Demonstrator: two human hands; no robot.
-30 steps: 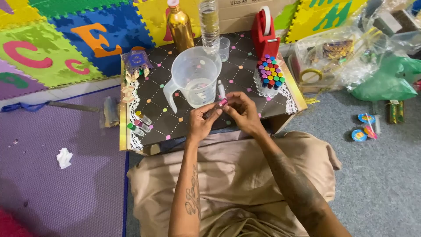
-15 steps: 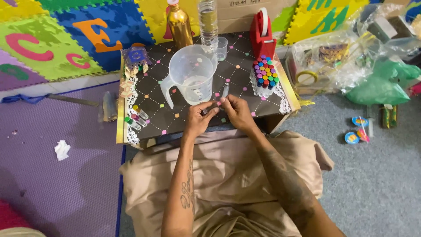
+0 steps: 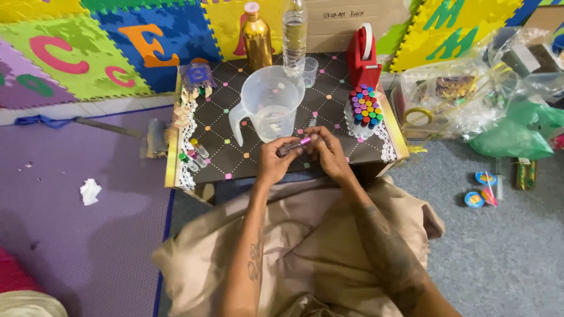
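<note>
Head view: a small vial (image 3: 294, 145) with a pink cap is held lying sideways between both hands, above the near edge of a low table (image 3: 235, 152) covered in a dark, diamond-patterned cloth. The left hand (image 3: 273, 164) is closed around the clear end of the vial, the fingers curled narrowly about it. The right hand (image 3: 326, 151) is pinched on the pink-capped end, thumb and fingers drawn together. Whether the cap is fully seated cannot be told.

Just beyond the hands, a clear plastic measuring jug (image 3: 269, 103) is seen standing upright on the table, its handle turned to the left. Behind it a gold bottle (image 3: 257, 38), a clear water bottle (image 3: 294, 32) and a small plastic cup (image 3: 308, 70) are set near the far edge. To the right, a red tape dispenser (image 3: 363, 56) stands behind a rack of vials with many-coloured caps (image 3: 364, 105). A few loose vials (image 3: 194, 155) lie at the table's left edge. On the purple mat to the left, a crumpled white tissue (image 3: 90, 191) is seen, well apart from the table.
</note>
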